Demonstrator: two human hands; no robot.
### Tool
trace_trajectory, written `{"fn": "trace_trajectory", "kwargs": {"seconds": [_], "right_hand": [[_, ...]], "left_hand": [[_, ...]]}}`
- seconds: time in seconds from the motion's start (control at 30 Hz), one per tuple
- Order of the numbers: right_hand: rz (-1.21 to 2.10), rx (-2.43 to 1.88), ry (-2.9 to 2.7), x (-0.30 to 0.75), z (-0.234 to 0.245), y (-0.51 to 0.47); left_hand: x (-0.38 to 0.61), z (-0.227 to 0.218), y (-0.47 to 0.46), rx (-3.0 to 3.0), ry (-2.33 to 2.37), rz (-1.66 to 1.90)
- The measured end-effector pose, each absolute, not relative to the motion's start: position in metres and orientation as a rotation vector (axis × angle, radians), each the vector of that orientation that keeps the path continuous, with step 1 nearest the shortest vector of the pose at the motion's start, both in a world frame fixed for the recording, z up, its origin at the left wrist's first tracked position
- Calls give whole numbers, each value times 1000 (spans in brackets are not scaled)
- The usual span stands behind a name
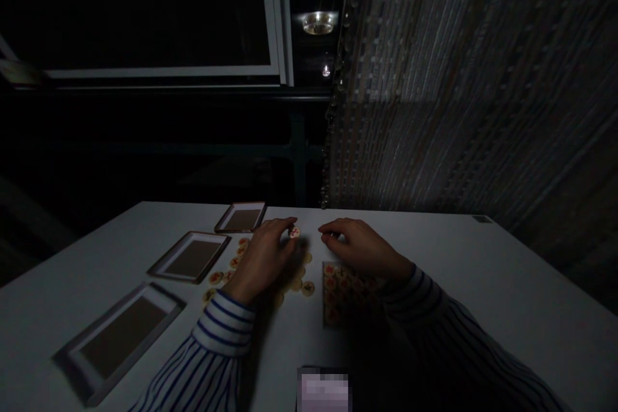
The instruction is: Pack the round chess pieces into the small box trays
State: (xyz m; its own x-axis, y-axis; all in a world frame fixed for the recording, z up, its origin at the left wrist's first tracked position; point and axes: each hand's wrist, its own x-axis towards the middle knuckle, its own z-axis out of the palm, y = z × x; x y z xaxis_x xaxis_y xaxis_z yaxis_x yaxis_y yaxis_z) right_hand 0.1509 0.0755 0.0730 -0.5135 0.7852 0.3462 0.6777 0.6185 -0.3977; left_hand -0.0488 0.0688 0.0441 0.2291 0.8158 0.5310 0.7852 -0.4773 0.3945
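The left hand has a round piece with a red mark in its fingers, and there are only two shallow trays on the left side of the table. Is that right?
Not quite: the head view shows three trays there, the near tray, the middle tray and the far tray. The rest is right.

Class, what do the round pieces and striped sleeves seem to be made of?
Round pieces: wood or plastic perhaps, smooth-looking; even, pale discs, no grain discernible in this dim light.
Striped sleeves: soft matt fabric, probably woven, judging by gathered folds.
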Motion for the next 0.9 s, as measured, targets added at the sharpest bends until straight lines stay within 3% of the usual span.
{"fn": "trace_trajectory", "kwargs": {"seconds": [0.9], "right_hand": [[368,-1160,-2325,168,50,68]], "left_hand": [[0,-11,36,2198,1532,1373]]}}
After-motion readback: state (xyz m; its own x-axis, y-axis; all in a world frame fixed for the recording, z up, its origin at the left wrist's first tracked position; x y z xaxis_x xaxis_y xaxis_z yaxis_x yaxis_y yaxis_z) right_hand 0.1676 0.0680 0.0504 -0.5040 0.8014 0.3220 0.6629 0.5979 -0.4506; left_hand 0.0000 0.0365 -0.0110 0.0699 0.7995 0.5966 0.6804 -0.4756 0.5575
